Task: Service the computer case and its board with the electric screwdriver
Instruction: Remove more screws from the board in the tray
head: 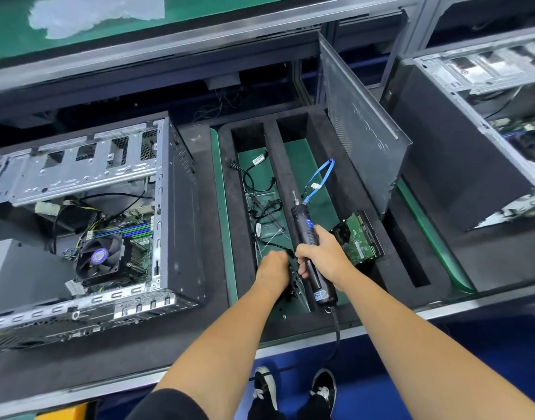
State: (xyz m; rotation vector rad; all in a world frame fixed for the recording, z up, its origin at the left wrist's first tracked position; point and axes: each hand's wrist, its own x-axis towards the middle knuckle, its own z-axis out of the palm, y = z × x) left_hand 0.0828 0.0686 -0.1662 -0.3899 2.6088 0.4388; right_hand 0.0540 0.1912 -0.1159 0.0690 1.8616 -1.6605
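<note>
Black foam lines the tray (366,165) at the middle of the desk (441,307), and both hands are working inside it. We find the right hand (322,256) wrapped firmly round the barrel of the electric screwdriver (308,237); this grip is clamped on the tool. The screwdriver's long axis runs from about 5 o'clock at its cable end to 11 o'clock at its bit, so the tip points away from the person and into the tray, not toward any screw we can make out.

The left hand (273,265) sits just beside the right, at its 9 o'clock, with fingers curled down onto a dark metal part in the tray's left slot. We cannot tell whether that grip holds the part or merely rests on it, since the fingers are hidden behind the knuckles.

The computer case (157,207) lies open on its side well apart from both hands, at roughly 9 o'clock from the screwdriver. Its board (136,228) and fan (99,256) face upward. The left hand is the nearer of the two.

In our judgement, reaching the board calls for swinging the tool leftward and turning the bit downward.

A hard drive (358,237) leans in the tray just right of the right hand, touching or nearly touching the wrist.
</note>
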